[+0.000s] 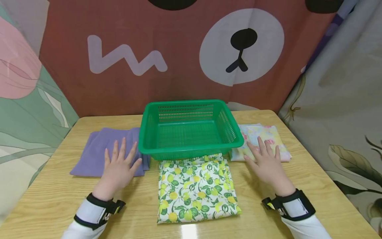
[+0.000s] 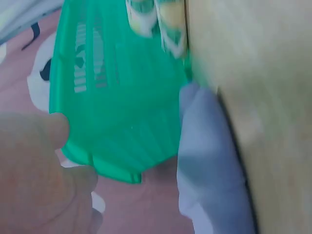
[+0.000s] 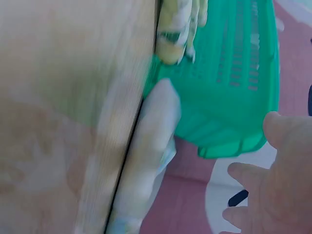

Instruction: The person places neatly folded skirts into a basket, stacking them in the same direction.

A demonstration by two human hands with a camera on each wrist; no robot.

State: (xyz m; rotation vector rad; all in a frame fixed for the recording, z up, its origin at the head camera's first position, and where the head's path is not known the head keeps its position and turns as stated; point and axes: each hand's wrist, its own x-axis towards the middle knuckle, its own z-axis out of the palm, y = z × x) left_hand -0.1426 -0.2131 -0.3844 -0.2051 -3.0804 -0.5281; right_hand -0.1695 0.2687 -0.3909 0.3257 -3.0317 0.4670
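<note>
- Clock as in the head view: basket at centre, 12 away from the person, 6 toward them.
- Green plastic basket [image 1: 191, 151] upright on the bench [image 1: 134, 205], near its far edge. Slotted walls, mesh floor, long side facing the person.
- Purple cloth [image 1: 98, 154] folded flat at 8–9 o'clock; its inner edge runs behind the basket rim in view.
- Lemon-print cloth [image 1: 195, 196] folded at 6, white with yellow fruit and green leaves. Far edge right up by the basket's near wall; can't tell if they touch.
- Pastel floral cloth [image 1: 247, 152] folded flat at 3–4, inner edge partly hidden by the basket.
- Left hand [image 1: 117, 171] at 8, back up, over the near part of the purple cloth. Fingers straight and fanned; left wrist view shows a gap to the cloth.
- Right hand [image 1: 268, 166] at 4, back up, over the near edge of the floral cloth. Fingers spread, extended; right wrist view shows a gap there too.
- Black-edged straps [image 1: 95, 211] on both wrists, over white sleeves [image 1: 307, 227].
- Brown bear-face backdrop [image 1: 179, 89] at 12, behind the bench.
- Leaf-print fabric [image 1: 343, 109] at 2–3.
</note>
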